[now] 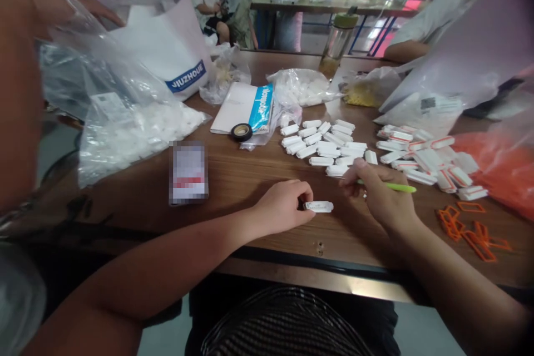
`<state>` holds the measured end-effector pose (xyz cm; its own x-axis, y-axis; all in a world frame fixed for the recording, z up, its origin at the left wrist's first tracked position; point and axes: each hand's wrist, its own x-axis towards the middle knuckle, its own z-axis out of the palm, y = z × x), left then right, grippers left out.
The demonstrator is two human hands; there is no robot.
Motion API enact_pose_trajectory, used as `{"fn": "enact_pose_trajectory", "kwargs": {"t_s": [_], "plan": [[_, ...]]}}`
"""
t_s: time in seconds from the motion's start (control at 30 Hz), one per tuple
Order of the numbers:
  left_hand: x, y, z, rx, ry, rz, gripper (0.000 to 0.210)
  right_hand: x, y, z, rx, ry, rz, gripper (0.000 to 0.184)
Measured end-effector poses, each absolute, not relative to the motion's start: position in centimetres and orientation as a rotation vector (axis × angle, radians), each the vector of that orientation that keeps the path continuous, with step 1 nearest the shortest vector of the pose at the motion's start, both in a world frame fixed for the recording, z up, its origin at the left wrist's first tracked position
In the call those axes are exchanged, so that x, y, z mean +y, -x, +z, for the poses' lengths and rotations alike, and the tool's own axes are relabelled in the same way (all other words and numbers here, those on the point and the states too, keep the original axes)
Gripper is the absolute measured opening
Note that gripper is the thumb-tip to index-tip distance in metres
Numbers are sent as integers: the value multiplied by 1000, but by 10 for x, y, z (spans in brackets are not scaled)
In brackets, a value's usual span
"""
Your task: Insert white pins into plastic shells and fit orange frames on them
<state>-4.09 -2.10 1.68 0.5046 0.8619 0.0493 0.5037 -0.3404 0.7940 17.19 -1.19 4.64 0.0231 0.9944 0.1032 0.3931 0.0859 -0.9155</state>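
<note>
My left hand (287, 206) rests low over the wooden table, thumb and fingers pinching one end of a small white plastic piece (323, 207) with faint markings on top. To its right, my right hand (386, 194) is closed around a slim bright-green pen-like tool (401, 187). Its tip is hidden by the fingers, so I cannot tell its exact kind. Just beyond both hands lies a group of similar white pieces (327, 147). Farther right is a heap of white pieces with orange edging (425, 156).
Loose orange frames (471, 233) lie at the right, beside an orange bag (500, 172). A clear bag of white parts (133, 139), a flat card (188, 172), black tape (241, 132), a notebook (246, 105) and a bottle (336, 44) stand around. Another person's arm (20, 67) reaches in at left.
</note>
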Motion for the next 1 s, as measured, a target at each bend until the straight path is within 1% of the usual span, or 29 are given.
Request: {"fn": "enact_pose_trajectory", "kwargs": {"t_s": [0.1,0.17,0.23,0.3,0.4,0.5,0.63,0.73,0.83,0.93,1.0], "plan": [[-21,42,15,1105,-2012,621,14,-11,-175,38,-1469,1435,895,39],[-22,42,15,1102,-2018,625,14,-11,-179,34,-1515,1510,848,37],[-22,42,15,1102,-2029,630,14,-9,-182,29,-1560,1619,841,38],[-21,42,15,1101,-2038,630,15,-5,-185,23,-1565,1697,906,39],[-21,42,16,1097,-2040,622,16,3,-189,16,-1622,1692,989,42],[-20,42,16,1096,-2039,606,17,10,-194,12,-1690,1705,1007,44],[-20,42,17,1090,-2044,611,17,13,-200,5,-1638,1787,996,43],[-20,43,18,1104,-2043,608,18,11,-200,2,-1660,1738,966,45],[-20,42,18,1099,-2040,608,18,5,-195,9,-1657,1618,947,45],[-23,39,17,1147,-2010,615,13,1,-192,28,-1609,1493,792,40],[-24,38,15,1182,-1994,605,12,6,-200,40,-1383,1394,690,40]]}}
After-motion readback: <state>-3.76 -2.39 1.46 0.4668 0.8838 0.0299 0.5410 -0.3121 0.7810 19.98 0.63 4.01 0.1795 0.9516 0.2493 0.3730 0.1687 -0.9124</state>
